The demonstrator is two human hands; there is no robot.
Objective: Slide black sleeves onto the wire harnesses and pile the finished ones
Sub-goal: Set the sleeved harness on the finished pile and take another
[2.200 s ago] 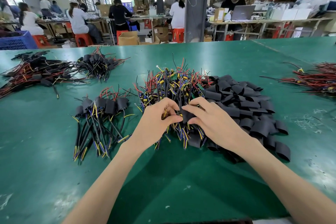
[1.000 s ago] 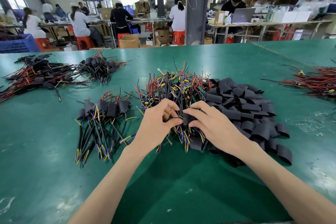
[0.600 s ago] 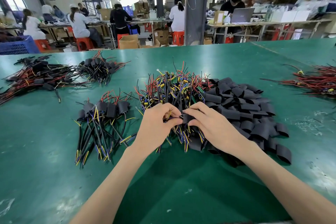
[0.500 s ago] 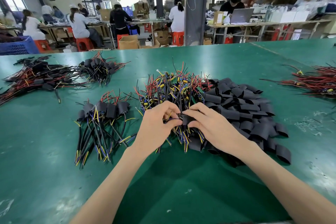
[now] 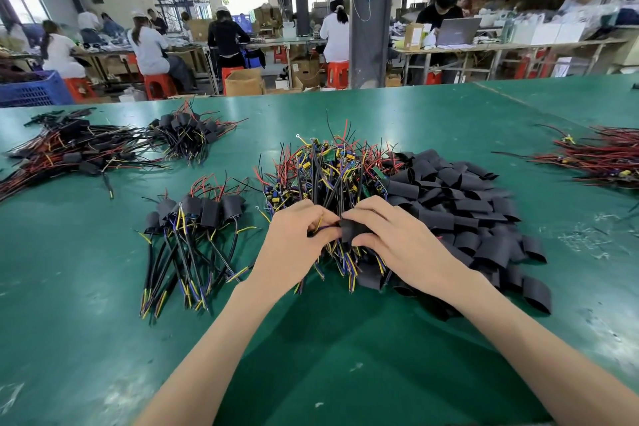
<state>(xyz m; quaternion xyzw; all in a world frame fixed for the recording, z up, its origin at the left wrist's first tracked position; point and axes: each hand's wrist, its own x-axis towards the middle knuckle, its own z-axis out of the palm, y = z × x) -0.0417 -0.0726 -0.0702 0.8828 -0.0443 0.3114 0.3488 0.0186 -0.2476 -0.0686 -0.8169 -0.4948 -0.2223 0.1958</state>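
Note:
A heap of unsleeved wire harnesses (image 5: 328, 169) with red, yellow, blue and black leads lies mid-table. To its right spreads a pile of loose black sleeves (image 5: 463, 207). Over the heap's near edge my right hand (image 5: 397, 242) pinches one black sleeve (image 5: 351, 230) between thumb and fingers. My left hand (image 5: 294, 242) pinches the leads of a wire harness (image 5: 320, 226) right at the sleeve's left opening; how far the wires sit inside is hidden. The pile of sleeved harnesses (image 5: 193, 228) lies to the left of my hands.
The green table (image 5: 311, 356) carries more harness bundles at the far left (image 5: 86, 149) and a red-wired bundle at the right edge (image 5: 601, 159). Beyond the far edge, people sit at benches, with a dark pillar (image 5: 370, 10) and a blue crate (image 5: 31, 90).
Both hands have stayed over the heap's near edge. The sleeve in my right hand has worked slightly leftward against the wires in my left hand.

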